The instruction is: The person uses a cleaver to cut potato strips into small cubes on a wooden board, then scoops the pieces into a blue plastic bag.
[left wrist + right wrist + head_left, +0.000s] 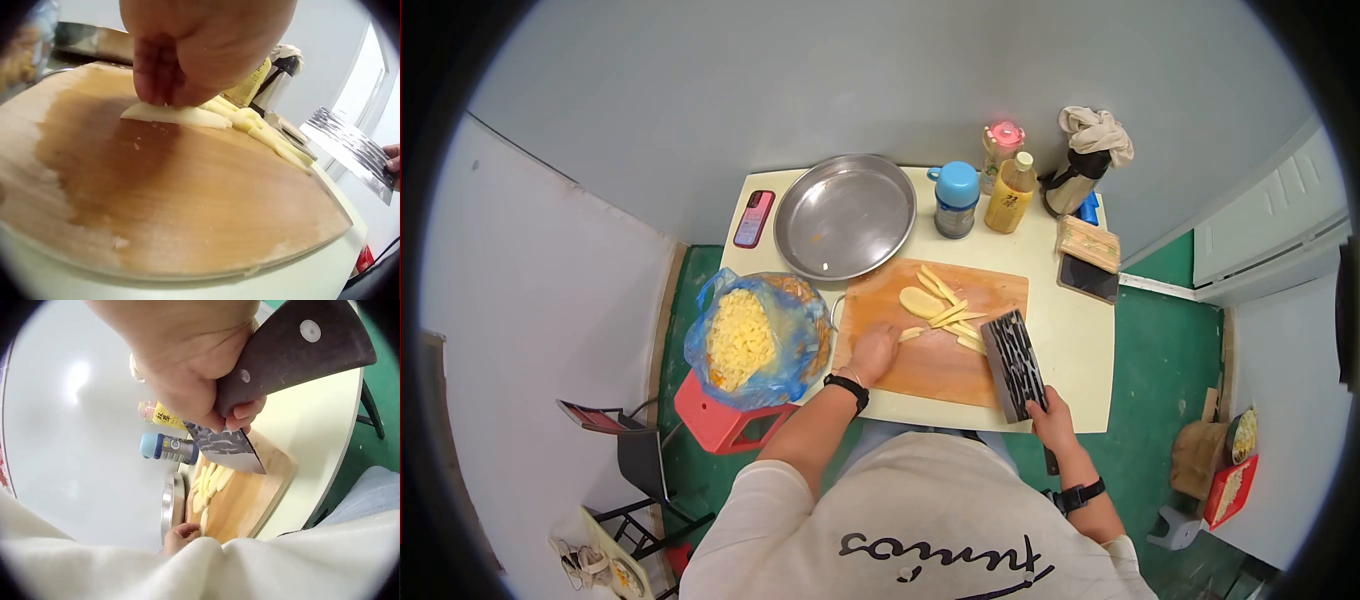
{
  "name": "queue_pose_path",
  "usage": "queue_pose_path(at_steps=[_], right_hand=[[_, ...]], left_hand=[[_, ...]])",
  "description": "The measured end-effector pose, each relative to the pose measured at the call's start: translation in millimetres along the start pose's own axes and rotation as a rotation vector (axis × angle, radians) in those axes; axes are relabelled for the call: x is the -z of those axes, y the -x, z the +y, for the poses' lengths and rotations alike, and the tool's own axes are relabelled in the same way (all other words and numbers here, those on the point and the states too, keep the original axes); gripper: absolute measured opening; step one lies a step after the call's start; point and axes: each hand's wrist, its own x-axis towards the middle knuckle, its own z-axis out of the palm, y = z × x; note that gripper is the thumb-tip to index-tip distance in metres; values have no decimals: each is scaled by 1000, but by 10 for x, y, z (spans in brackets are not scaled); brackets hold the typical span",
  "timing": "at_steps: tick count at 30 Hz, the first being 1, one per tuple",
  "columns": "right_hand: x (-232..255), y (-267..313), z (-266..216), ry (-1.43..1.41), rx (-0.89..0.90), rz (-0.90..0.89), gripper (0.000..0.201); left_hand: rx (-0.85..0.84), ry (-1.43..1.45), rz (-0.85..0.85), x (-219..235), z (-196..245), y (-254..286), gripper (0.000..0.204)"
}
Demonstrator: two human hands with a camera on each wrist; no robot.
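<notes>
My left hand (876,352) is at the left part of the wooden cutting board (880,285). Its curled fingertips pinch a pale potato strip (175,116) lying on the board. My right hand (1055,420) grips the dark handle of a cleaver (1014,366). The broad, dark-patterned blade hangs over the board's right edge, apart from the potato. More potato sticks (948,316) lie crossed in a loose pile between the hands, beside a flat oval potato slice (920,302). In the right wrist view the fingers wrap the cleaver handle (294,356) close to the blade.
Left of the board stands a bowl lined with a blue plastic bag (795,345), full of diced potato (740,340). Behind are a round metal pan (845,215), a phone (754,219), a blue-capped flask (955,200), a yellow drink bottle (1010,195) and a thermos jug (1080,180).
</notes>
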Motion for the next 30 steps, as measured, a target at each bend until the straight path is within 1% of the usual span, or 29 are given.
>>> queue_pose_path(at_steps=[2, 4, 5, 6, 8, 9, 10, 11, 12, 13, 15, 16, 18, 20, 21, 22, 24, 26, 30], right_hand=[[-83, -68, -41, 52, 27, -28, 16], [-193, -142, -117, 438, 339, 61, 17], [-238, -151, -205, 446, 341, 54, 17], [-295, -157, -314, 524, 376, 27, 17], [-403, -189, -443, 699, 443, -36, 15], [-449, -213, -473, 702, 445, -40, 15], [-493, -235, -496, 735, 494, -50, 15], [-526, -249, -516, 767, 544, -58, 15], [-548, -259, -539, 770, 543, -61, 15], [-565, -271, -564, 814, 563, -72, 17], [-589, -287, -587, 861, 581, -82, 19], [-599, -295, -588, 872, 585, -81, 19], [-615, -304, -589, 888, 586, -82, 19], [-625, -311, -590, 847, 636, -47, 12], [-632, -315, -592, 851, 637, -50, 12], [-648, -322, -596, 848, 621, -73, 12], [-704, -348, -587, 845, 608, -98, 13], [-765, -372, -573, 849, 539, -123, 15], [-768, -359, -675, 861, 529, -147, 16]], left_hand=[[39, 43, -23, -45, 28, 84, 5], [78, 93, -40, -133, 74, 172, 7], [160, 116, -43, -184, 107, 220, 10], [241, 138, -43, -194, 150, 251, 14], [277, 169, -7, -138, 253, 329, 17], [305, 198, 24, -100, 292, 361, 21], [309, 199, 24, -93, 293, 383, 21], [362, 194, -40, -96, 288, 403, 22], [415, 190, -104, -98, 289, 421, 24], [417, 192, -103, -105, 287, 435, 24], [353, 268, -30, -134, 271, 450, 22], [353, 271, -30, -152, 263, 446, 22], [278, 249, 79, -176, 255, 424, 23], [257, 256, 78, -195, 230, 419, 22], [234, 258, 76, -203, 217, 420, 22], [238, 259, 78, -210, 207, 423, 22], [246, 241, 15, -211, 197, 424, 24], [259, 219, -1, -219, 209, 424, 23], [263, 208, -16, -214, 202, 423, 19]])
